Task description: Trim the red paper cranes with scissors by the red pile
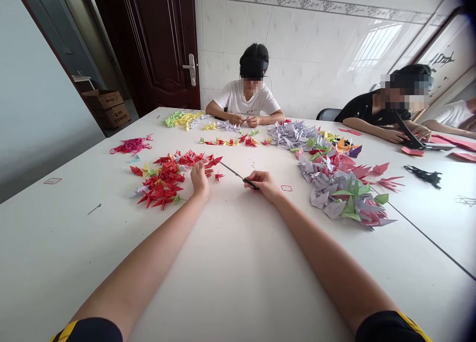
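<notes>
My left hand (201,177) is closed at the fingertips on a red paper crane (214,160), held just above the table. In my right hand (263,184) is a pair of scissors (250,184) with dark handles; its thin blades point left, and the tip reaches the red crane. Below the blades lies a small loose red crane (219,176). A heap of mostly red paper cranes (163,181) spreads just left of my left hand, with a few yellow, green and white ones mixed in.
A large pile of grey, pink and green cranes (334,183) lies to the right. Pink string (131,145) rests at the left, black cord (423,175) at the far right. Across the table (238,272), a person (251,101) handles small pieces; another person (375,109) works with a paper cutter (412,134).
</notes>
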Motion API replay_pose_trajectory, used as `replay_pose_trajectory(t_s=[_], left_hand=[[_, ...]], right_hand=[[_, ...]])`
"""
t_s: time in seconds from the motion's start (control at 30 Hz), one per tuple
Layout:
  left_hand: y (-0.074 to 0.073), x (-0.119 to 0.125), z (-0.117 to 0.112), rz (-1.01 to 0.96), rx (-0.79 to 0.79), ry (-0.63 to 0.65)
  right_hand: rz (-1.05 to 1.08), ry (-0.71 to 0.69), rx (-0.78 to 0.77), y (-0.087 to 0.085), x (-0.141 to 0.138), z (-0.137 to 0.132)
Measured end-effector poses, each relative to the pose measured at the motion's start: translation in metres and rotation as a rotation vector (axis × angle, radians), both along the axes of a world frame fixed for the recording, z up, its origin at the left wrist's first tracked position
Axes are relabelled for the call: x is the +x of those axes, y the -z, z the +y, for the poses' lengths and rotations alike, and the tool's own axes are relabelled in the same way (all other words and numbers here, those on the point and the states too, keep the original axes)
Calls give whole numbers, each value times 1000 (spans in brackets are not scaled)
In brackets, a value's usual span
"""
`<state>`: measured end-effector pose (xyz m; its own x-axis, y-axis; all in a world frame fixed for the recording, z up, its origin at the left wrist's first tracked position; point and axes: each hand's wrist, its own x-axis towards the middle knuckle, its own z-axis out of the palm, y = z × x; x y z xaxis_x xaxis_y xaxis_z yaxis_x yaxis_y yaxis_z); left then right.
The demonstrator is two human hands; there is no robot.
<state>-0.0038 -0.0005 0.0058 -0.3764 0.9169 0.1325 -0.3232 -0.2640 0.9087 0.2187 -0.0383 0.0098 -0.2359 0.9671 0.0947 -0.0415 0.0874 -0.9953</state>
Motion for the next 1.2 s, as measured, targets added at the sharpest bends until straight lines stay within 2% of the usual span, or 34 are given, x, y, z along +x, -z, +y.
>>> replay_pose_trajectory(t_s=[0.1, 0.2, 0.27, 0.37, 0.43, 0.63, 0.87, 1.1, 1.2], left_hand=[[2, -2, 3, -80, -21, -27], [3, -2, 5, -94, -39, -31], [3, -2, 4, -86, -39, -34], [3, -2, 3, -64, -18, -31], [3, -2, 2, -56, -13, -32], [1, 0, 0, 35, -5, -51], [2, 4, -4, 398, 23, -82], [5, 6, -6, 651, 75, -19], [7, 7, -7, 647, 75, 8]], right_hand=[[0, -152, -74, -6, 12, 1], [-118, -250, -189, -9, 20, 4], [-135, -155, -215, -7, 20, 8], [75, 223, -137, 1, 15, 14], [113, 325, -109, 5, 11, 17], [68, 316, -104, 8, 9, 17], [10, 318, -35, 9, 7, 14], [48, 307, 17, 10, 7, 11], [76, 296, 15, 10, 8, 11]])
